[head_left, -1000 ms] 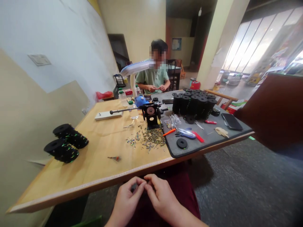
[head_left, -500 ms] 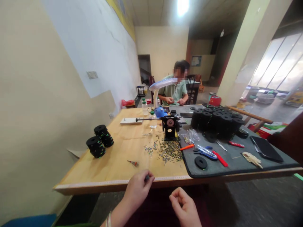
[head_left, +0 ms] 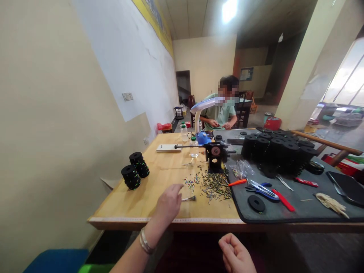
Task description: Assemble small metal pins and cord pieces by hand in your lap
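Note:
Over the front of the wooden table [head_left: 113, 206] my left hand [head_left: 169, 203] reaches forward, its fingers stretched out and thumb apart. Right beside its fingertips lies a small item with a thin pale shaft and a dark, flared end [head_left: 192, 198]; whether the fingers touch the shaft, I cannot tell. Beyond that hand are loose small metallic pieces [head_left: 217, 185], heaped and scattered. My right hand [head_left: 236, 253] hangs in front of the table edge, thumb and fingers pinched together. What it holds, if anything, is too small to make out.
A small black winding machine [head_left: 214, 157] stands behind the pieces. Black spools [head_left: 131, 177] stand at left, many more [head_left: 273, 148] at right. The grey mat [head_left: 275, 214] bears blue-handled pliers [head_left: 263, 189] and a glove [head_left: 331, 204]. A co-worker [head_left: 222, 110] sits opposite behind a lamp [head_left: 198, 121].
My left hand has moved forward over the table. The dark-ended item, earlier in its fingers, is now beside them. The orange-tipped item is hidden. The view has shifted left.

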Motion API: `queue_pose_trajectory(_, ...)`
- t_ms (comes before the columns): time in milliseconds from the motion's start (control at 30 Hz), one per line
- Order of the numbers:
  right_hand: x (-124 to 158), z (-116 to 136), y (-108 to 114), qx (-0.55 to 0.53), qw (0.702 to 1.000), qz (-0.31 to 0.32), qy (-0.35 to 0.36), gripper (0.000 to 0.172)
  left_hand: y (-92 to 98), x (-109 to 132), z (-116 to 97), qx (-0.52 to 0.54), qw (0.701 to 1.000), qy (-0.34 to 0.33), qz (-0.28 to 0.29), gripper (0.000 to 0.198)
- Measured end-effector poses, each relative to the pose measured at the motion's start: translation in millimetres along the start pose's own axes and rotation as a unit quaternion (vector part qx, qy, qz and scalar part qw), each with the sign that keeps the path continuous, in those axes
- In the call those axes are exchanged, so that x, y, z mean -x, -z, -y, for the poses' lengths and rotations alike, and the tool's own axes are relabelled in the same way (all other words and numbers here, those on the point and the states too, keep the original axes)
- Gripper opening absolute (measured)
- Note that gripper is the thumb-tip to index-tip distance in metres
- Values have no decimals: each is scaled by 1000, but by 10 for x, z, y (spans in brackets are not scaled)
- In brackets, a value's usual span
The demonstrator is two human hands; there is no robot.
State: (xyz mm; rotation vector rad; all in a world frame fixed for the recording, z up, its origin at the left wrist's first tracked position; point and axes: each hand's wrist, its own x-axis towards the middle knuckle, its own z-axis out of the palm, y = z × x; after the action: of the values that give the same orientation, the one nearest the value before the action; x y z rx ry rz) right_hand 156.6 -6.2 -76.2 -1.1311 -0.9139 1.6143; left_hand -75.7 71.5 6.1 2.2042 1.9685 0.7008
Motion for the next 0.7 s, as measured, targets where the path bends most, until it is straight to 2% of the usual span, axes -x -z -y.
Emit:
queue_pose_trajectory(67,-19,-29,-8,-9,1000,1,7,56,96,-2,147,-9,1000,10,-5,39)
queue_pose_trajectory(133,-46,-68,-13,-17,1000,4,9,56,137,6,277,-9,1000,6,13,40)
queue_pose_trajectory(267,-84,-125,-6,-29,999,14,-2,57,73,33,417,16,998,-24,53,31)
queue_pose_trajectory(433,-59,-79,-16,-29,1000,9,6,56,-19,14,464,53,997,-28,48,19)
queue_pose_trajectory(567,-34,-47,-43,-33,999,17,3,56,3,19,500,80,997,11,19,14)
queue_pose_trajectory(700,-2,-43,-66,-30,999,11,19,53,28,191,408,148,988,50,13,12)
